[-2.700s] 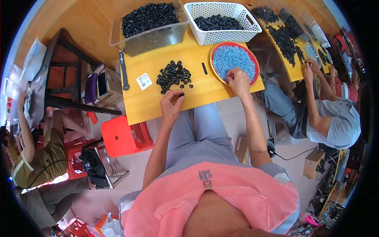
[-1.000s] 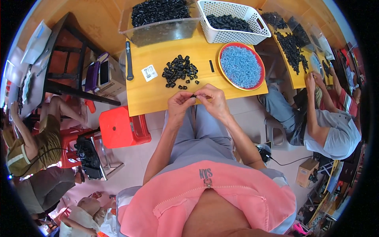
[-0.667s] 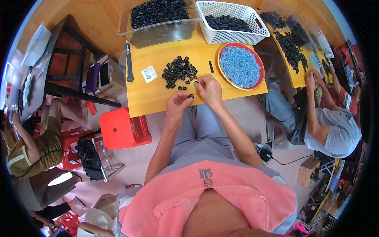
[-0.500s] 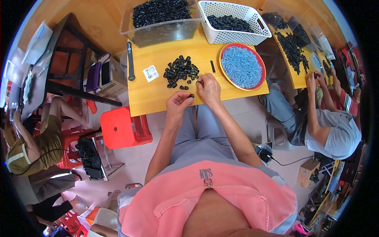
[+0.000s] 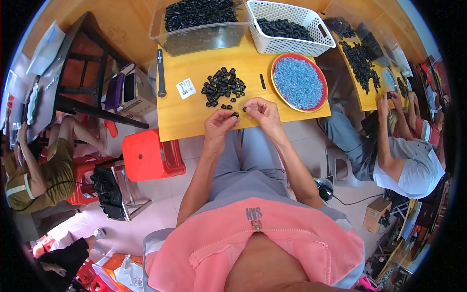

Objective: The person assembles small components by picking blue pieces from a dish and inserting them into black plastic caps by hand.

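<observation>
My left hand (image 5: 220, 127) is closed in a pinch on a small black plastic part (image 5: 235, 115) near the table's front edge. Just to its right, my right hand (image 5: 263, 115) pinches another small black piece (image 5: 244, 109) between thumb and fingertips. A small gap separates the two pieces. Beyond my hands lies a loose pile of small black parts (image 5: 224, 85) on the yellow table (image 5: 189, 119). To the right of the pile stands a red-rimmed round tray (image 5: 325, 92) filled with tiny clear-blue pieces (image 5: 297, 82).
At the back stand a clear bin (image 5: 204, 44) and a white perforated basket (image 5: 292, 47), both holding black parts. A black strap-like tool (image 5: 160, 73), a white label (image 5: 185, 89) and a short black strip (image 5: 262, 81) lie on the table. A red stool (image 5: 141, 155) is at left; co-workers sit on both sides.
My right hand has drawn back from the pile's edge toward my left hand, now showing a small black piece at its fingertips. My left hand keeps its hold, barely moved.
</observation>
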Motion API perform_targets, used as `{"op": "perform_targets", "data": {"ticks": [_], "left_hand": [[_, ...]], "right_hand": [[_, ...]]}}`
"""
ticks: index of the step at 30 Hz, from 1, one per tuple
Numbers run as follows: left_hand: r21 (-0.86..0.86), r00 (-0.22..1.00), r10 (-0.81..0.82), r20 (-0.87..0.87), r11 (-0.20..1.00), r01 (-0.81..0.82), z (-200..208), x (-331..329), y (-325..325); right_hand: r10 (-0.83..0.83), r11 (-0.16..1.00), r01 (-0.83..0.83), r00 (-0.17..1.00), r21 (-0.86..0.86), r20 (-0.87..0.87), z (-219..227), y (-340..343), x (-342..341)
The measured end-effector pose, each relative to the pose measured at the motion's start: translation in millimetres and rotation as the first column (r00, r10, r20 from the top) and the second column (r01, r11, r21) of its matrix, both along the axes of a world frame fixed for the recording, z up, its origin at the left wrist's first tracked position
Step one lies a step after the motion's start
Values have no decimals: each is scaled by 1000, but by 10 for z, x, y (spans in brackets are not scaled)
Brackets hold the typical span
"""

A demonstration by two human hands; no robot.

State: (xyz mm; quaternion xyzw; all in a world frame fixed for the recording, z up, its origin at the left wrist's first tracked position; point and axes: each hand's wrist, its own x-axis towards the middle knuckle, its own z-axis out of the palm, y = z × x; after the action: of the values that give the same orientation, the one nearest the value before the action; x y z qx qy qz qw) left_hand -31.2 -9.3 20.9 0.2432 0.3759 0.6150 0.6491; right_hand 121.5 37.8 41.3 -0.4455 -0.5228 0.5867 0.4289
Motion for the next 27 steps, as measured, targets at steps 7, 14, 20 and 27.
{"op": "perform_targets", "data": {"ticks": [7, 14, 20, 27], "left_hand": [[25, 999, -21, -27, 999, 22, -6, 19, 15], [40, 994, -21, -109, 999, 26, -20, 19, 11], [59, 988, -33, -153, 997, 42, 73, 31, 5], [42, 966, -24, -257, 998, 36, 65, 60, 45]], "right_hand": [[75, 997, -75, 997, -10, 19, 145, -97, -27], [54, 997, -63, 981, 46, 186, 64, -111, -14], [4, 987, -64, 928, 149, 372, 142, -129, -15], [-61, 984, -1, 938, 179, 342, 111, -135, -65]]}}
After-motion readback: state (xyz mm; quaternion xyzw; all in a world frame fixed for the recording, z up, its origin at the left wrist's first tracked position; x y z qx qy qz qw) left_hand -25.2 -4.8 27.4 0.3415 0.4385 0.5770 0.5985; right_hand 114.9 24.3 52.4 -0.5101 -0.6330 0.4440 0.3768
